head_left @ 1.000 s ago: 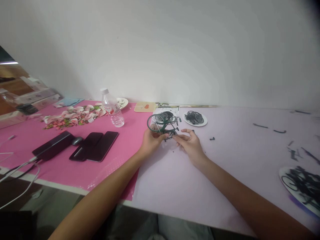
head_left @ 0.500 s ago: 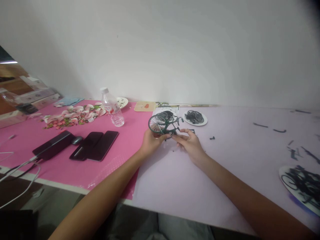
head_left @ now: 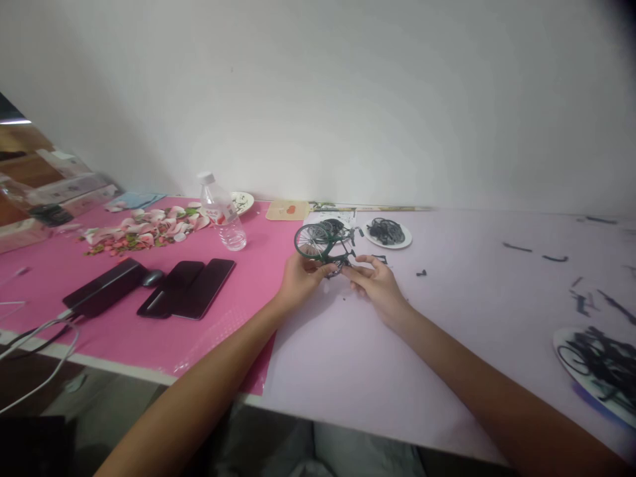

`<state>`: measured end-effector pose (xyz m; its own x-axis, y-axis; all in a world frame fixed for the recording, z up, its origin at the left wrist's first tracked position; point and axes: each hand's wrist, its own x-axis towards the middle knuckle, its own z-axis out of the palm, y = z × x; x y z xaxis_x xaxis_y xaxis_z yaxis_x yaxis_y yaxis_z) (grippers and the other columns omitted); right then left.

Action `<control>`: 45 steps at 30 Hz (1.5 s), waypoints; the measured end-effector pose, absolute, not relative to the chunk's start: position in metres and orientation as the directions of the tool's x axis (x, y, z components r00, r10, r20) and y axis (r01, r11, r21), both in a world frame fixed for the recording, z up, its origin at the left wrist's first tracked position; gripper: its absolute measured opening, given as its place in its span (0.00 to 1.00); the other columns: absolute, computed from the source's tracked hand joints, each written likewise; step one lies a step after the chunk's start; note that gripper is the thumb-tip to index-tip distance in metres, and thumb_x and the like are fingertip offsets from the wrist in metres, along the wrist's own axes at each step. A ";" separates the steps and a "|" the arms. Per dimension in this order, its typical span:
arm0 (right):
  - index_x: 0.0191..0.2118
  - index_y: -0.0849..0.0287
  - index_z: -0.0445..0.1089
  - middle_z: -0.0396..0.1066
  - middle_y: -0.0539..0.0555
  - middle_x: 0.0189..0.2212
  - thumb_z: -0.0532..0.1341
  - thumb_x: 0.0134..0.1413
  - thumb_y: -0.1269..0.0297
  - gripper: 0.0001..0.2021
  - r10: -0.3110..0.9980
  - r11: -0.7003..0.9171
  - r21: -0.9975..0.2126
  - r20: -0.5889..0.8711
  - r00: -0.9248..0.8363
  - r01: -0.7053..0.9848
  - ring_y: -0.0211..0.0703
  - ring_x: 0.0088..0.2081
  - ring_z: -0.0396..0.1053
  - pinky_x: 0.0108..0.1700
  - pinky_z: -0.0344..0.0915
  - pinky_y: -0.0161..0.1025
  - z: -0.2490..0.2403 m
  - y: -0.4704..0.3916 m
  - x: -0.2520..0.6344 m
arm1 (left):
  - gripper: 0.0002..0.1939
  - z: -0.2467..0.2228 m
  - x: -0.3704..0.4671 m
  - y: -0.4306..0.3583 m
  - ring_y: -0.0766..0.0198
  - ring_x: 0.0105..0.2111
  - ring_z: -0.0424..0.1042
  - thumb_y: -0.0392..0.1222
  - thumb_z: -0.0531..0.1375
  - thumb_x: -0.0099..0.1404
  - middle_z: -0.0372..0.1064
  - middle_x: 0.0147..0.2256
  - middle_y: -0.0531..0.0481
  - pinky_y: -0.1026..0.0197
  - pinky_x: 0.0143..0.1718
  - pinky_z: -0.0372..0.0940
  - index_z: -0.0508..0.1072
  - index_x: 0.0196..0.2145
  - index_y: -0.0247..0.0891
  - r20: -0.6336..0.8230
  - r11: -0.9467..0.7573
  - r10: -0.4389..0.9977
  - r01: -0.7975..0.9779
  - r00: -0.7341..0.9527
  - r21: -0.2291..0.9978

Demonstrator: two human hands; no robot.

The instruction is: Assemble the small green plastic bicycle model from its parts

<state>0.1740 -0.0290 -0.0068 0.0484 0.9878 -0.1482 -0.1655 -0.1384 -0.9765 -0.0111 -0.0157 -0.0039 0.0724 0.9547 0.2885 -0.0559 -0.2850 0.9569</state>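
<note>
A small dark green model bicycle (head_left: 325,250) is held just above the table, its spoked wheel to the left. My left hand (head_left: 301,281) is closed on its lower frame, thumb and fingers pinching it near the pedal area. Beside it, my right hand (head_left: 375,281) pinches the model's lower right part near the seat with thumb and index finger, the other fingers curled. Whether a tiny part sits between the right fingertips is hidden. Behind the model lies a plate with dark wheels (head_left: 389,233), partly beside a printed sheet (head_left: 342,216).
To the right, a plate of black bicycle parts (head_left: 601,368) and loose black pieces (head_left: 555,258) lie on the pale table cover (head_left: 447,318). On the pink side stand a water bottle (head_left: 223,215), petals (head_left: 149,228), two phones (head_left: 206,288) and a black power bank (head_left: 104,285).
The model bicycle has tilted very slightly between my hands. Both hands keep nearly the same place and grip.
</note>
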 end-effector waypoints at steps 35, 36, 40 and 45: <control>0.42 0.58 0.79 0.70 0.48 0.24 0.74 0.45 0.43 0.25 0.994 -0.101 -0.989 -0.095 -0.053 -0.106 0.31 0.20 0.56 0.21 0.49 0.32 -0.007 -0.031 0.173 | 0.22 -0.007 -0.016 -0.008 0.64 0.30 0.75 0.54 0.73 0.56 0.76 0.33 0.48 0.63 0.32 0.70 0.74 0.38 0.35 0.208 -0.207 0.978 -0.094 0.002 0.974; 0.41 0.58 0.79 0.69 0.48 0.23 0.73 0.46 0.43 0.25 0.994 -0.100 -0.990 -0.095 -0.054 -0.103 0.31 0.20 0.55 0.21 0.48 0.32 -0.007 -0.031 0.173 | 0.22 -0.007 -0.016 -0.007 0.64 0.29 0.75 0.54 0.73 0.56 0.76 0.32 0.48 0.63 0.32 0.70 0.75 0.38 0.35 0.205 -0.203 0.979 -0.098 0.013 0.974; 0.42 0.58 0.79 0.63 0.45 0.19 0.74 0.45 0.43 0.25 0.997 -0.081 -0.991 -0.081 -0.011 -0.106 0.30 0.19 0.50 0.21 0.45 0.32 -0.008 -0.031 0.174 | 0.21 -0.011 -0.019 -0.006 0.62 0.31 0.76 0.56 0.72 0.58 0.78 0.33 0.45 0.61 0.35 0.71 0.78 0.37 0.34 0.154 -0.141 0.982 -0.113 0.113 0.984; 0.42 0.59 0.79 0.61 0.45 0.19 0.74 0.45 0.42 0.26 0.997 -0.059 -0.991 -0.065 0.048 -0.117 0.31 0.20 0.52 0.21 0.46 0.32 -0.010 -0.029 0.176 | 0.22 -0.015 -0.018 -0.007 0.59 0.36 0.79 0.54 0.73 0.58 0.80 0.39 0.41 0.60 0.38 0.72 0.78 0.42 0.34 0.071 -0.029 0.955 -0.148 0.289 0.989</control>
